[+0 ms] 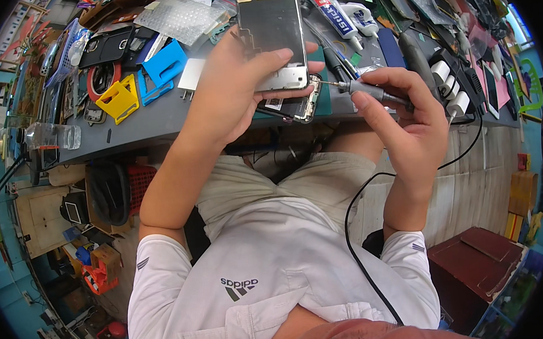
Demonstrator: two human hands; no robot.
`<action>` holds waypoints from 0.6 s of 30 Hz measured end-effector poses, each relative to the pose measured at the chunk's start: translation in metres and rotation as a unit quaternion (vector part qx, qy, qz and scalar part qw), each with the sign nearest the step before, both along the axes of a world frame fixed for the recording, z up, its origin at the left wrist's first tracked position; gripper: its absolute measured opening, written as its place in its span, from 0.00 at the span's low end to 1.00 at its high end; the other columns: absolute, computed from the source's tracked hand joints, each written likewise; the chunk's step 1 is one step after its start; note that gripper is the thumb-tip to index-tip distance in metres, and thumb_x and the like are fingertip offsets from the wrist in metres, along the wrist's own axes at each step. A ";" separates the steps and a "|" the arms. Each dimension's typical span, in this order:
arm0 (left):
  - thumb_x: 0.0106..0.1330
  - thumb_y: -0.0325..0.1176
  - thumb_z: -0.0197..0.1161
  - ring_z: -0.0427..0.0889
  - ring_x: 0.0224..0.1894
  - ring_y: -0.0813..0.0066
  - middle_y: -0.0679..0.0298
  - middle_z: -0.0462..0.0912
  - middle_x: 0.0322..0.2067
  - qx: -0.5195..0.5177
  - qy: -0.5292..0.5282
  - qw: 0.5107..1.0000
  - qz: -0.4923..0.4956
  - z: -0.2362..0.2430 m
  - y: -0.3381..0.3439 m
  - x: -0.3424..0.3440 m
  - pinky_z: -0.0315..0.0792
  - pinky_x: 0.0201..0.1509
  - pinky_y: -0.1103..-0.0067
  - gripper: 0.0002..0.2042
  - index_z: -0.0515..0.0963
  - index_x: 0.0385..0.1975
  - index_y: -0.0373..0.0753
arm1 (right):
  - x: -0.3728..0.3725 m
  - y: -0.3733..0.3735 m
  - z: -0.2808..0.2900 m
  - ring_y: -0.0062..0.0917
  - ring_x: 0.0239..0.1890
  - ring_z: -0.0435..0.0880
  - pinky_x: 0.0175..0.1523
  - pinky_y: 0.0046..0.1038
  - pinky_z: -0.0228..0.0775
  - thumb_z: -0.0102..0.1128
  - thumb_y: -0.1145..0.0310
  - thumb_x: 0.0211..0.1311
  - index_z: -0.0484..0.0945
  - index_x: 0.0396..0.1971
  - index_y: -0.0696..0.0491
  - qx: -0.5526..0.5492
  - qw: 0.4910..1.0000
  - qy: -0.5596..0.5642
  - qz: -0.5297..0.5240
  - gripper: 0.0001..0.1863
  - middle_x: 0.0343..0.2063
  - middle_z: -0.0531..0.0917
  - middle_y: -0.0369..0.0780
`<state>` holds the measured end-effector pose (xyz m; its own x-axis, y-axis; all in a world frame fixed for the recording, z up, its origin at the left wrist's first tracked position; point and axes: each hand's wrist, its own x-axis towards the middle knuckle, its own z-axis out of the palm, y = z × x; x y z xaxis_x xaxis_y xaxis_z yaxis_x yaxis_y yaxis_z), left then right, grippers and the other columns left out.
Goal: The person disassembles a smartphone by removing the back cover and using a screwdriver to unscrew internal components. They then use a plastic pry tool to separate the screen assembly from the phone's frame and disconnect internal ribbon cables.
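My left hand [252, 76] is closed round a phone screen assembly [271, 28], its dark back facing up and a metal strip along its lower end. My right hand [399, 107] grips a grey pen-shaped screwdriver [367, 90], whose thin bit points left, close beside the screen assembly's lower end. Beneath, on a green mat [336, 102], lies an opened phone body [305, 109] with bare metal parts, partly hidden by my left hand and the screen assembly.
Around the grey desk [137, 138] are blue [161, 70] and yellow [119, 101] plastic holders, bubble wrap [182, 18], two tubes [330, 14], pens [332, 52], a power strip [461, 84] with plugs, and a clear bottle [52, 136]. A black cable [351, 205] crosses my lap.
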<state>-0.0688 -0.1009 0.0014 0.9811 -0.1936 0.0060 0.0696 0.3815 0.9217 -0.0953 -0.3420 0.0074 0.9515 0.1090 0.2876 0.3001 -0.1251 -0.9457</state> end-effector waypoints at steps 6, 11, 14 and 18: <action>0.74 0.19 0.56 0.83 0.67 0.48 0.39 0.80 0.64 -0.077 0.008 0.997 0.015 0.003 -0.001 -0.004 0.86 0.66 0.61 0.25 0.66 0.70 0.24 | 0.001 0.009 -0.008 0.20 0.45 0.89 0.50 0.21 0.83 0.75 0.80 0.65 0.84 0.48 0.63 0.017 1.000 -0.014 -0.003 0.13 0.44 0.88 0.39; 0.74 0.19 0.54 0.79 0.70 0.48 0.38 0.78 0.66 -0.139 0.024 0.990 0.023 0.001 -0.001 -0.008 0.84 0.69 0.63 0.25 0.66 0.71 0.23 | 0.001 0.016 -0.016 0.20 0.46 0.89 0.50 0.21 0.84 0.74 0.79 0.67 0.84 0.49 0.63 0.052 0.997 -0.054 -0.020 0.13 0.46 0.87 0.40; 0.75 0.19 0.53 0.78 0.71 0.48 0.38 0.77 0.67 -0.153 0.027 0.988 0.019 0.000 -0.001 -0.010 0.83 0.70 0.63 0.24 0.66 0.71 0.23 | 0.001 0.017 -0.019 0.20 0.46 0.89 0.50 0.21 0.84 0.74 0.79 0.67 0.83 0.50 0.63 0.062 0.996 -0.065 -0.016 0.13 0.47 0.87 0.40; 0.75 0.19 0.53 0.78 0.71 0.49 0.39 0.77 0.67 -0.157 0.031 0.987 0.020 0.002 -0.002 -0.013 0.83 0.70 0.63 0.24 0.66 0.71 0.23 | 0.000 0.019 -0.020 0.20 0.46 0.89 0.50 0.21 0.84 0.74 0.79 0.68 0.83 0.50 0.63 0.063 0.996 -0.065 -0.015 0.14 0.47 0.86 0.41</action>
<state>-0.0817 -0.1030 0.0031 0.9884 -0.1519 -0.0007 0.1007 0.6513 0.7521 -0.0952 -0.3232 -0.0121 0.9080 0.0357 0.4174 0.4182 -0.0182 -0.9082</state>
